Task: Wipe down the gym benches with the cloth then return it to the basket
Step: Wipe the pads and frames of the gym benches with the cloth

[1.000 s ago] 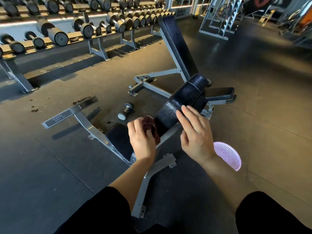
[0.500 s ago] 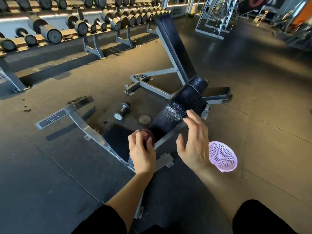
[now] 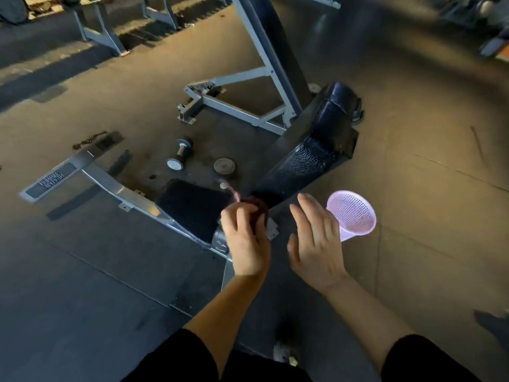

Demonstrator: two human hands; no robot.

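My left hand [image 3: 245, 238] grips a dark red cloth [image 3: 260, 209], bunched at the fingertips just below the lower end of the near bench's black inclined back pad [image 3: 308, 158]. The bench's black seat pad [image 3: 192, 208] lies to the left of that hand. My right hand [image 3: 316, 238] hovers with straight fingers to the right of the cloth and touches nothing. A pink perforated basket [image 3: 355, 213] lies tipped on the floor just right of my right hand. A second incline bench [image 3: 272, 37] stands behind.
A small dumbbell [image 3: 180, 155] and a round weight plate [image 3: 224, 166] lie on the floor behind the seat. The bench's grey steel frame [image 3: 96, 175] stretches left. Grey legs of a rack [image 3: 102, 31] stand at the far left. Bare rubber floor spreads right.
My right hand has come off the back pad and drawn back toward me. The left hand with the cloth has slid down off the pad's lower end. The view has tilted downward.
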